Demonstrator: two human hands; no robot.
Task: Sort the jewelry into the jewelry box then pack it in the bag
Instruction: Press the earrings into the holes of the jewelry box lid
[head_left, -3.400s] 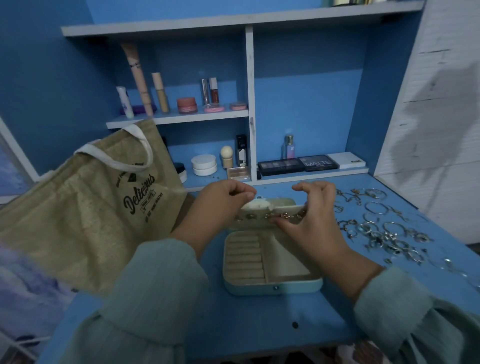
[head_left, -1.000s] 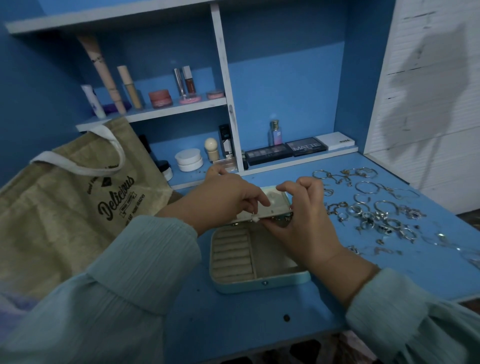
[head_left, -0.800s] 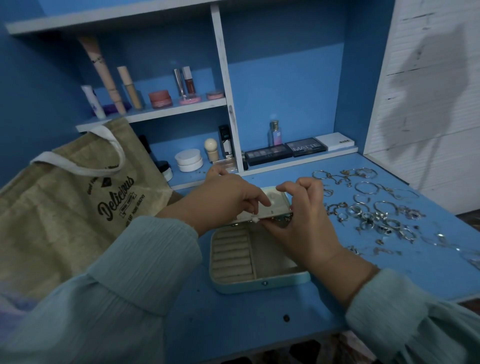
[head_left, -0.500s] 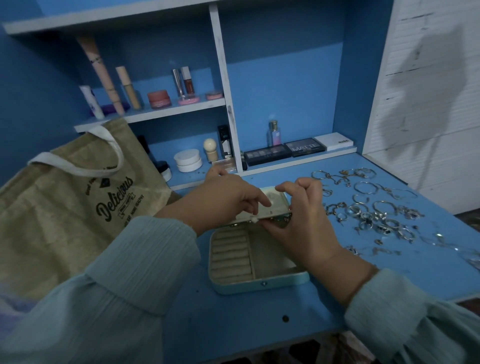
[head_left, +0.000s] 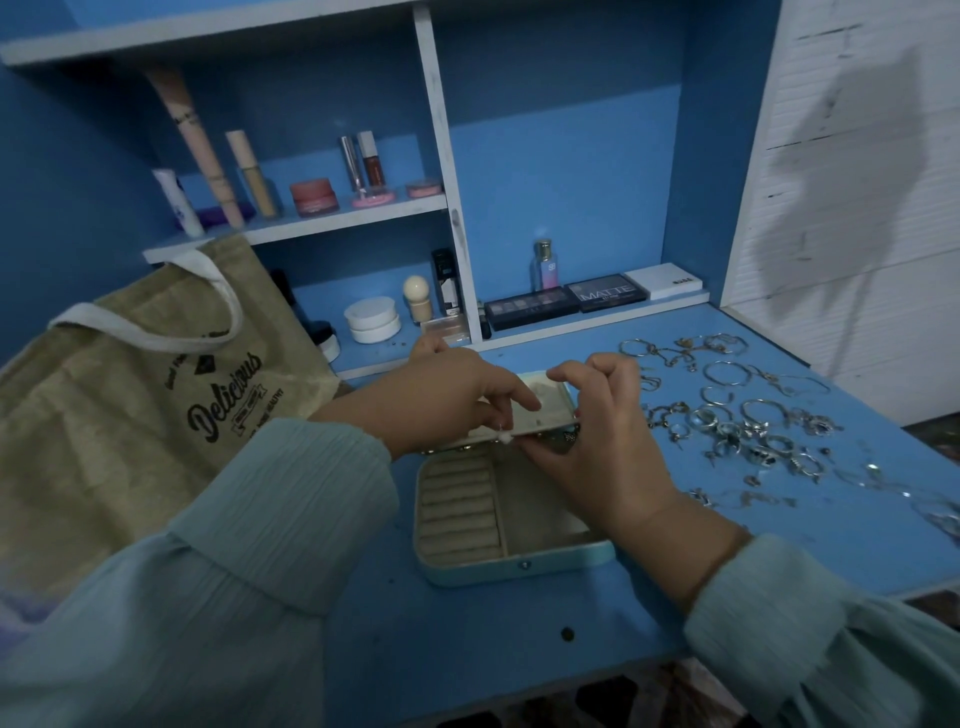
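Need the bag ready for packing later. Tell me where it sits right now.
The bag stands at the left of the head view, on the desk, left of the jewelry box and in front of the shelves.

Both hands fwd, L grip (head_left: 457, 400) & R grip (head_left: 597, 431) pinching.
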